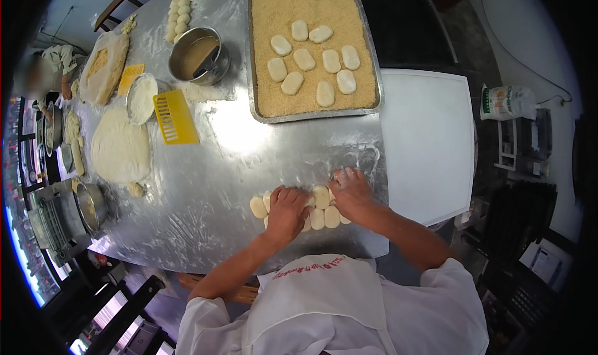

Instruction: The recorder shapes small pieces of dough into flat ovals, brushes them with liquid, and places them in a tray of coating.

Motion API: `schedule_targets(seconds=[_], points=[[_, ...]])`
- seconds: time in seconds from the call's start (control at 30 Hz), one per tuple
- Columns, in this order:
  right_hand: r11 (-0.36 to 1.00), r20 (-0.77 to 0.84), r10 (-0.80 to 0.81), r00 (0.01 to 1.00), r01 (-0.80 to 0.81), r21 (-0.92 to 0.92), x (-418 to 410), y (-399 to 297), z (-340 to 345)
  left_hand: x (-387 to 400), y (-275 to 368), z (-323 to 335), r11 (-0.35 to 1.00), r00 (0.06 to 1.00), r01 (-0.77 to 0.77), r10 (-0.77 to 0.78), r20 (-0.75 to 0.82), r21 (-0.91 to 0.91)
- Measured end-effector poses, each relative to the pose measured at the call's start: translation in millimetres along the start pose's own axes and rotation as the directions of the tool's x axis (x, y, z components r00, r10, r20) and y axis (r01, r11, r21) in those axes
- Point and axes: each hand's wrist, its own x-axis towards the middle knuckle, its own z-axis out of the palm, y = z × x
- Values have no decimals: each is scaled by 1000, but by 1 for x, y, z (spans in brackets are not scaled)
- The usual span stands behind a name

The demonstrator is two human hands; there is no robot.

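My left hand (pixel 288 211) rests palm down over the middle of two rows of small oval dough pieces (pixel 320 197) on the floured metal table (pixel 210 177). At the right end of the rows is my right hand (pixel 351 191), its fingers bent over dough and partly hiding it. Whether either hand grips a piece cannot be told. Beyond my hands, a metal tray (pixel 317 117) of tan crumbs holds several flattened oval dough pieces (pixel 325 93), spaced apart.
Left on the table lie a large dough slab (pixel 120 145), a bowl of flour (pixel 142 98), a yellow scraper (pixel 175 117) and a metal pot (pixel 198 56) of brownish liquid. A white board (pixel 427 145) adjoins the right edge. Another person (pixel 58 65) works at the far left.
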Motion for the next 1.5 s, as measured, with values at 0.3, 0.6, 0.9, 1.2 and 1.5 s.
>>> schedule_targets(seconds=[0.3,0.6,0.9,1.2,1.5], points=[[924,-5,-375,927,375,76,3,21,-11,17,-1,-26,874,961,210,-103,255,-438],[789,-487,331,808,45,612,139,96,-174,108,-35,-54,932,978,73,3,209,-354],[992,-717,-2,697,90,85,162,139,-136,83,-33,-33,810,926,352,-230,298,-468],[986,-350,98,931,-43,162,-33,58,3,206,-16,-134,976,927,-199,158,-340,-88],[996,-330,88,940,-80,38,-49,24,23,264,-50,-149,964,887,-238,265,-379,119]])
